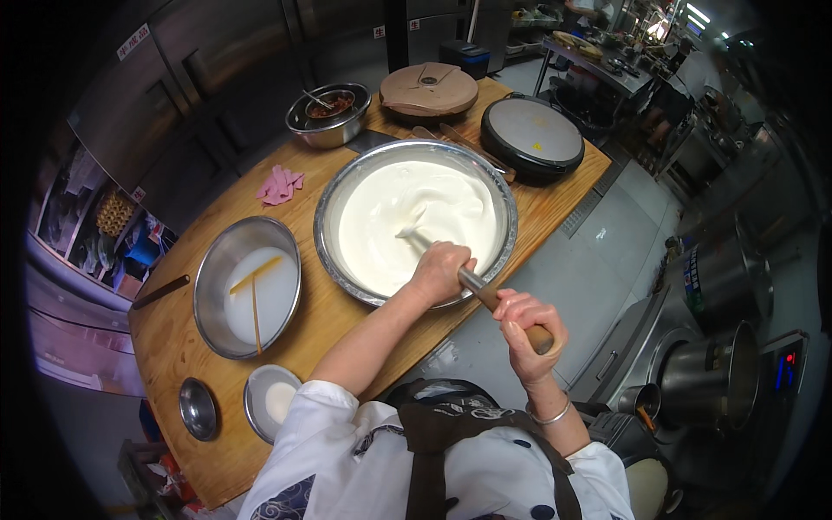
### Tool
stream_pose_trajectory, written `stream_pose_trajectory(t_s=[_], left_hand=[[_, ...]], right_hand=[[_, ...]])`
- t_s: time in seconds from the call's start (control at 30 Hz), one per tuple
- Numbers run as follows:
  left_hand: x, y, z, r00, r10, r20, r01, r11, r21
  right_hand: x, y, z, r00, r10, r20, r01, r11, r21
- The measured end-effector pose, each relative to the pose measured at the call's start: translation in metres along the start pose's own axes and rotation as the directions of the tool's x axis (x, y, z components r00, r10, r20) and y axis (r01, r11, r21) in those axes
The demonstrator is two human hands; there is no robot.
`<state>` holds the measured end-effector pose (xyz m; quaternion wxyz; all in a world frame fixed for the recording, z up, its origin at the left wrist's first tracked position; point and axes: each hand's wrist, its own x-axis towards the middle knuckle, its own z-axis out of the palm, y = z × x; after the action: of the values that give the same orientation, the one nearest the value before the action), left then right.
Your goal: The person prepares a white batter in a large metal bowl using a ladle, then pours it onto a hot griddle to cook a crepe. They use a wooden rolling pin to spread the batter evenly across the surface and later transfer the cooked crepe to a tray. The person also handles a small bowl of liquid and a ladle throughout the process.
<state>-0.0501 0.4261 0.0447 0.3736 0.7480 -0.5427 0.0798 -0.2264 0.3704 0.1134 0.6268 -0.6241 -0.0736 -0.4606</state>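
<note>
A wide metal basin holds thick, creamy white batter with swirl marks on its surface. A metal stirring tool with a wooden handle slants into it, and its lower end is hidden in the batter. My left hand wraps around the metal shaft over the basin's near side. Farther up, my right hand grips the wooden handle, outside the rim and beyond the table's edge.
Left on the wooden table stands a metal bowl of cloudy liquid with a T-shaped wooden spreader. Two smaller bowls sit nearer. A pink cloth and two round griddles lie farther back. Pots stand at right.
</note>
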Motion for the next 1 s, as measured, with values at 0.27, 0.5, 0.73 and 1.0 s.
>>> stream_pose_trajectory(t_s=[0.27,0.5,0.73,1.0], left_hand=[[0.0,0.046,0.004,0.996,0.061,-0.066,-0.076,0.968,-0.24],[-0.029,0.028,-0.003,0.998,0.056,-0.036,-0.057,0.998,-0.02],[0.0,-0.013,-0.007,0.957,-0.133,0.259,0.192,0.958,-0.215],[-0.052,-0.017,-0.067,0.974,-0.149,0.17,0.172,0.977,-0.126]], right_hand=[[0.013,-0.046,0.001,0.999,-0.031,0.035,0.033,0.997,-0.065],[-0.002,-0.037,-0.007,0.995,0.102,-0.019,-0.102,0.995,0.018],[-0.003,0.02,0.025,0.954,-0.271,-0.125,0.252,0.956,-0.148],[-0.008,-0.036,0.022,0.964,-0.079,-0.253,0.089,0.996,0.025]])
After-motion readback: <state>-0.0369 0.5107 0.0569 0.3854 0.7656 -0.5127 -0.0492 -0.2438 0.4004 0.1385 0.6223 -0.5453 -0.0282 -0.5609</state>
